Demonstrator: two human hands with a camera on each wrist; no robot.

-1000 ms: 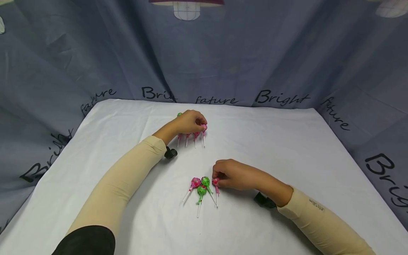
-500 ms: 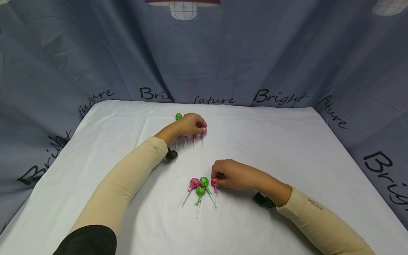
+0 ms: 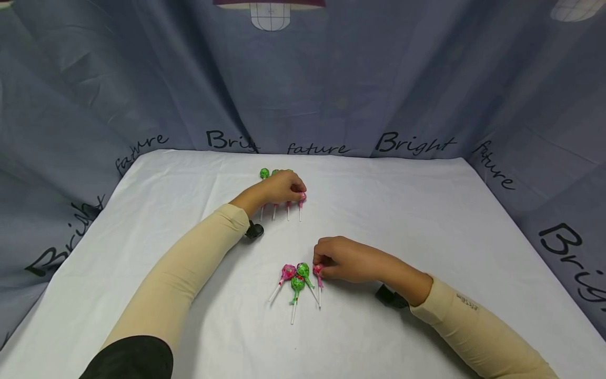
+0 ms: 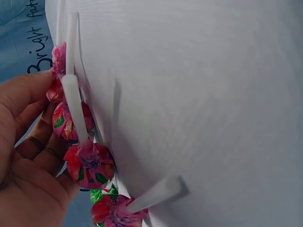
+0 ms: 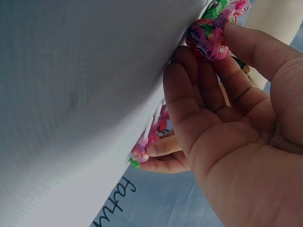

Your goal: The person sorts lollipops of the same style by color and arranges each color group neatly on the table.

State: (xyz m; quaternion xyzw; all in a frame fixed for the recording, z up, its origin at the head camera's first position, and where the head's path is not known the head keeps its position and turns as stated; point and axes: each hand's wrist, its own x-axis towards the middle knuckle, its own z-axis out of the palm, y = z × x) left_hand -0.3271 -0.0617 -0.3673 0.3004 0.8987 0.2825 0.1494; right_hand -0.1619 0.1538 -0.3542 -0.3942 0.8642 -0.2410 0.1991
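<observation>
Left hand [image 3: 282,186] eased nearer, pinching round pink-wrapped lollipop [image 3: 303,198] | far row [image 3: 288,211] seems level | right hand [image 3: 342,259] pinches near pink-wrapped lollipop [image 3: 317,270]

The left arm [image 3: 182,276], in a cream fabric sleeve with a black section [image 3: 134,355] further up, extends forward from where I stand. The bare left hand [image 3: 280,187] is back-up, its thumb [image 4: 28,92] and fingers [image 4: 45,130] drawn together in a pinch. The right arm [image 3: 478,331], sleeved in matching cream fabric, angles inward. The bare right hand [image 3: 347,259], nearer the body, pinches likewise, thumb [image 5: 258,49] opposing bent fingers.
</observation>
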